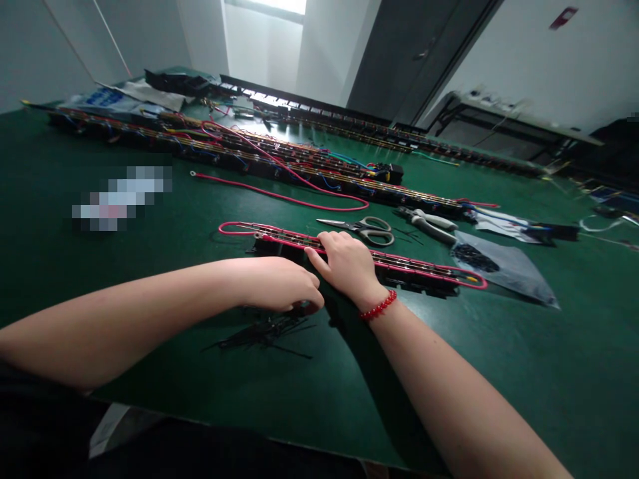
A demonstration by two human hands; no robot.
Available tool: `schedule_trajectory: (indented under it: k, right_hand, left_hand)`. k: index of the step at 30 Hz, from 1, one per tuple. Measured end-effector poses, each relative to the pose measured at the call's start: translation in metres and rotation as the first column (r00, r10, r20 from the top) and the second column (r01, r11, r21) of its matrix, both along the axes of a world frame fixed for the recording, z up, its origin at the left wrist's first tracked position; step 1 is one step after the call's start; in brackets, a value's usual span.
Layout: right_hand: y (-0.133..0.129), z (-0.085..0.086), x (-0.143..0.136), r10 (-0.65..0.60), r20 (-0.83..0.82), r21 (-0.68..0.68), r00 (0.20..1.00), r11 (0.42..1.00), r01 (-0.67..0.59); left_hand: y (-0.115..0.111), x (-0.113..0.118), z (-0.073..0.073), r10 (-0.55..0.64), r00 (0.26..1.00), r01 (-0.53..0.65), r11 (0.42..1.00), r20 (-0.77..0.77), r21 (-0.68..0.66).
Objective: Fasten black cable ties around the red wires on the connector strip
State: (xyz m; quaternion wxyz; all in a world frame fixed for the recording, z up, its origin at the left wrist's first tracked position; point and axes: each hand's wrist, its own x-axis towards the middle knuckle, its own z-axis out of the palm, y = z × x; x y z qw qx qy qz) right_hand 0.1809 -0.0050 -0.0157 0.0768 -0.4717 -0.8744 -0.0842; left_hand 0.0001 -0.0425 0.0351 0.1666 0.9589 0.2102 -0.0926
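Observation:
A short black busbar-like rail [424, 274] lies crosswise before me, with thin metal bars and a red cable [234, 228] looped along its length. My right hand [348, 263] is wrapped over the middle of this rail, fingers on the far side and thumb toward the left. Just left of it, on the near side, my left hand [289, 286] is closed with curled fingers; whatever it pinches is hidden. Under that hand, a loose pile of black cable ties [264, 334] lies on the green table [164, 293]. Grey-handled scissors [377, 231] rest just behind the rail.
Pliers [432, 223] and a clear bag with black ties [522, 271] lie to the right. Behind, a loose red cable [269, 193] with a ring end lies before long wired rails [239, 163]. A blurred object [120, 199] is at left.

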Motion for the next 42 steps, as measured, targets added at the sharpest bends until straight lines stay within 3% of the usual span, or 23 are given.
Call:
schedule_trajectory:
  k: [8, 18, 24, 29, 35, 42]
  right_hand:
    - [0.001, -0.002, 0.001, 0.002, 0.005, 0.006, 1.000, 1.000, -0.002]
    - [0.000, -0.001, 0.001, 0.007, 0.013, 0.003, 1.000, 1.000, -0.007]
    - [0.000, 0.000, 0.001, 0.007, 0.008, -0.002, 1.000, 1.000, -0.007]
    - [0.001, 0.000, 0.001, 0.006, 0.007, -0.001, 1.000, 1.000, -0.006]
    - [0.000, 0.001, 0.000, 0.004, 0.005, -0.002, 1.000, 1.000, -0.004]
    - [0.001, 0.000, 0.000, 0.005, 0.005, -0.005, 1.000, 1.000, -0.005]
  left_hand:
    - [0.002, 0.000, -0.005, 0.035, 0.999, -0.034, 0.999, -0.026, 0.019]
    - [0.010, -0.008, 0.008, 0.172, 0.985, -0.171, 0.983, 0.011, -0.064]
    - [0.018, -0.013, 0.006, 0.186, 0.980, -0.176, 0.977, 0.076, -0.124]
    - [0.020, -0.016, 0.011, 0.178, 0.984, -0.173, 0.973, 0.025, -0.152]
    - [0.014, -0.017, 0.011, 0.213, 0.975, -0.206, 0.974, 0.068, -0.089]
    - [0.018, -0.017, 0.010, 0.202, 0.979, -0.201, 0.978, 0.010, -0.062]
